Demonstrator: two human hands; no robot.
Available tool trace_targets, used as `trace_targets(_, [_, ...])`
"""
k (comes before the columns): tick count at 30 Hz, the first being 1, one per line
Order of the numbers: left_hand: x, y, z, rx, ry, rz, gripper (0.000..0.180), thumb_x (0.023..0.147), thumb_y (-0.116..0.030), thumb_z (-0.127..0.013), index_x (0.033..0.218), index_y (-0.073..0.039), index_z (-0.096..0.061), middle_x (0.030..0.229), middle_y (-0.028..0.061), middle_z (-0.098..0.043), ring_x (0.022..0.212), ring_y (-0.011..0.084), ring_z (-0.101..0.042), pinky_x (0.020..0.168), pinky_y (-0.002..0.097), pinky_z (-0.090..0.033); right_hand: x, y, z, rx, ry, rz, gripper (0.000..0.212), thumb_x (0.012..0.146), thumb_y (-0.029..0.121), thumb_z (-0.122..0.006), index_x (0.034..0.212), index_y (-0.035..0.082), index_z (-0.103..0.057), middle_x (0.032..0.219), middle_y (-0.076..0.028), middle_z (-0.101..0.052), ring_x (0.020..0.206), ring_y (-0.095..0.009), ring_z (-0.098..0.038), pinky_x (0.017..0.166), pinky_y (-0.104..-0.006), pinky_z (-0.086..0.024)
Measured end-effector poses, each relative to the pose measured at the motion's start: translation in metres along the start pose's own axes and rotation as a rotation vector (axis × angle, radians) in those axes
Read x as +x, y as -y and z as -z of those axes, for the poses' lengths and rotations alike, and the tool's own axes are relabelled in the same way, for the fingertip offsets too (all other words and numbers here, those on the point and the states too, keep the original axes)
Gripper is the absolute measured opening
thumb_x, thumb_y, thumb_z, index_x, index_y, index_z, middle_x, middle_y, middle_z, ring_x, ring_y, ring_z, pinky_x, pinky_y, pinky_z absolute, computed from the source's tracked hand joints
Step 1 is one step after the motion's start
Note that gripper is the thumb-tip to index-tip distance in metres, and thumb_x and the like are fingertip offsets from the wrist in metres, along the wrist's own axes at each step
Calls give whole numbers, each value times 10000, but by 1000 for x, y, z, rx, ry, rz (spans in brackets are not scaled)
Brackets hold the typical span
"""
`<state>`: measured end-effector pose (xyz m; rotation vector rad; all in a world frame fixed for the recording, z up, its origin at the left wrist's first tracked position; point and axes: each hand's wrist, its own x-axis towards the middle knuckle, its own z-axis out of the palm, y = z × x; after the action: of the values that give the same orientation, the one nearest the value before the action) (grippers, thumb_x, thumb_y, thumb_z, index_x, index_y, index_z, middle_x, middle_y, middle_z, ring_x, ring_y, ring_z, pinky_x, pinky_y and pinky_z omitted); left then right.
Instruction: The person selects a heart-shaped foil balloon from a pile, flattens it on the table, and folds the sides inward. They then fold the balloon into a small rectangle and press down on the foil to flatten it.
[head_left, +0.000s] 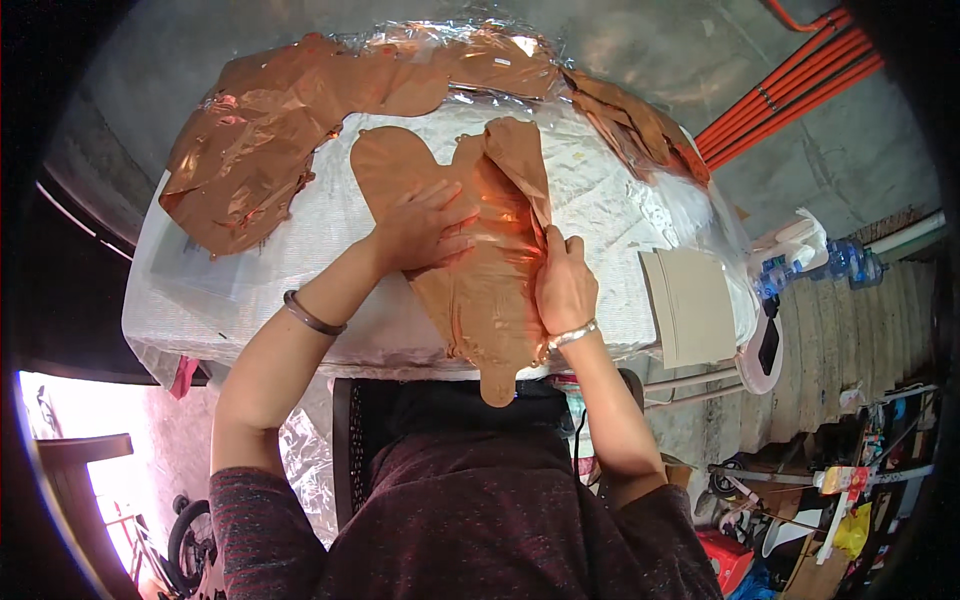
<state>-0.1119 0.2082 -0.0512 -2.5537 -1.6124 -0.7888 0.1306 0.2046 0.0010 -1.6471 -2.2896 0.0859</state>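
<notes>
A flat, uninflated copper-coloured foil balloon [470, 290] lies in front of me, with two rounded lobes at its far end. Its narrow tab hangs over the table's near edge. My left hand [428, 228] rests flat on the balloon's left part, fingers stretched out. At the right edge, my right hand [567, 283] has its fingers curled against the foil, gripping the margin. Just beyond that hand, the right lobe is folded over on itself, its dull side up. Part of the right edge is hidden behind my fingers.
More copper foil balloons [240, 160] lie along the left and far side of the white-covered table [600, 220], with another folded pile [640, 125] at far right. Beige cardboard [687, 308] sits near the right edge. Plastic bottles [845, 262] and orange pipes [790, 90] are beyond.
</notes>
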Motion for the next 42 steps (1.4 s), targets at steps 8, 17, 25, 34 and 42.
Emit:
trace_targets(8, [-3,-1,1,-24,47,47,500,862,-491,-562,1266,-197,-574,1408,174,-418,1318,344,-381,1057,507,-324,-55,-12,30,588,142,164,416,792,61,-681,1187,6,-561,959,-146,-610,702,-276,-600,641,-357,-509])
trace_targets(17, [2,1,1,-9,79,74,519,847,-523,-567,1270,-222,-571,1407,154,-428,1326,324,-376,1065,485,-316,-87,-31,53,365,103,328,272,804,121,-679,1050,10,-645,1008,-132,-635,887,-281,-597,768,-341,-483])
trace_targets(25, [3,-3,4,53,117,67,491,871,-429,-587,1306,-203,-547,1436,167,-391,1333,327,-366,1074,450,-318,-88,-35,47,591,72,-73,252,799,134,-688,1015,13,-642,832,-119,-627,740,-280,-602,698,-378,-486])
trace_targets(34, [0,-6,6,52,135,66,496,881,-449,-573,1309,-200,-543,1437,164,-389,1336,339,-359,1073,474,-313,-73,-7,27,95,-36,92,204,782,56,-611,983,30,-591,800,-157,-631,752,-356,-606,670,-445,-476])
trace_targets(42, [3,-4,8,44,179,107,558,865,-543,-540,1324,-225,-523,1462,137,-363,1368,298,-318,1086,483,-284,-73,-40,56,180,-30,341,392,817,118,-638,1190,16,-577,1161,-178,-589,1091,-328,-542,931,-404,-427])
